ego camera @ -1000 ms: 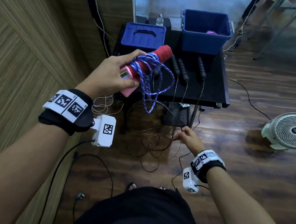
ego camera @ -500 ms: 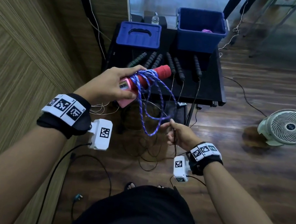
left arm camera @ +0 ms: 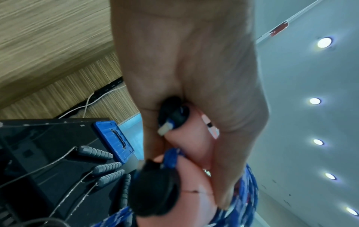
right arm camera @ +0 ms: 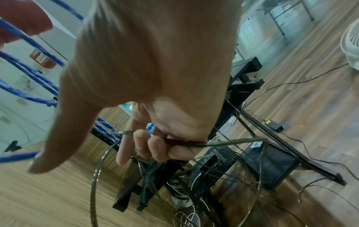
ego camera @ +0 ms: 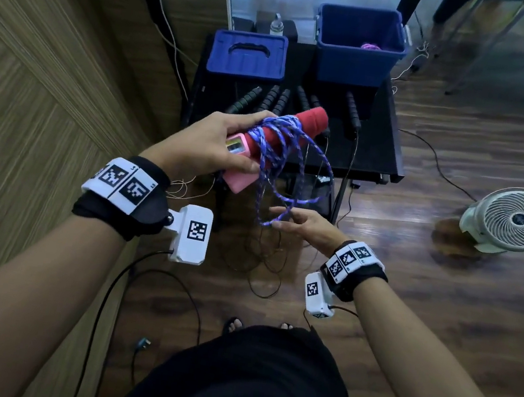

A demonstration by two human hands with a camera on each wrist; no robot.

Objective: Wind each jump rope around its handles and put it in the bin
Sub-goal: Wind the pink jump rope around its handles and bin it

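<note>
Left hand in the middle of the frame is wrapped around the pink-and-red handles, blue braided jump rope looped loosely round them. Right hand just below has fingers curled on a thin grey cable. Open blue plastic bin sits on the black table up top.

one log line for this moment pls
left hand: grips pink handles, blue rope part wound | right hand: curled on thin cable by rope loop | bin: open on table

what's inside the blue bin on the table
A purple coiled bundle, likely a wound rope, lies at the bottom of the bin. The near wall hides the rest of the floor, so more may lie there.
</note>
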